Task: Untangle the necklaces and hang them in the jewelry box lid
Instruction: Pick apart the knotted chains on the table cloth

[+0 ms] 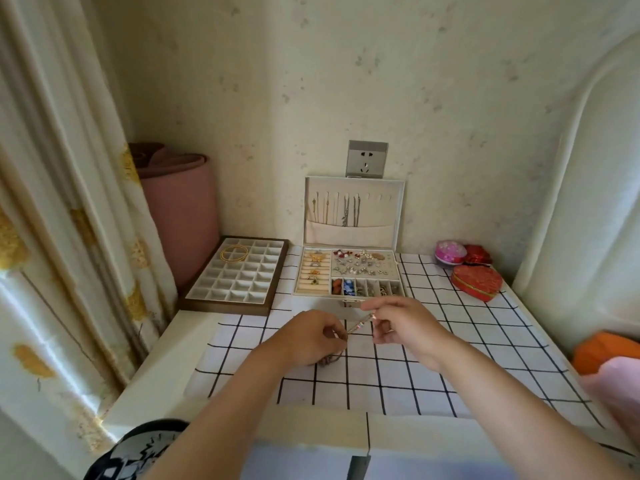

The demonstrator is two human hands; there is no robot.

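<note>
A thin necklace chain (pixel 360 325) stretches taut between my two hands above the checked cloth. My left hand (pixel 311 336) pinches its lower end, and a tangled bunch of chain (pixel 329 361) hangs under that hand onto the cloth. My right hand (pixel 398 325) pinches the upper end. Behind them stands the open jewelry box (pixel 349 275). Its upright lid (pixel 394 216) has a row of hooks, with several chains (pixel 341 211) hanging on the left hooks into a fabric pocket.
An empty-celled tray (pixel 239 275) with gold bangles (pixel 234 252) lies left of the box. A red heart-shaped box (pixel 476 282) and small round boxes (pixel 450 252) sit at the back right. A pink roll (pixel 180 209) stands by the curtain. A padded headboard (pixel 581 202) borders the right.
</note>
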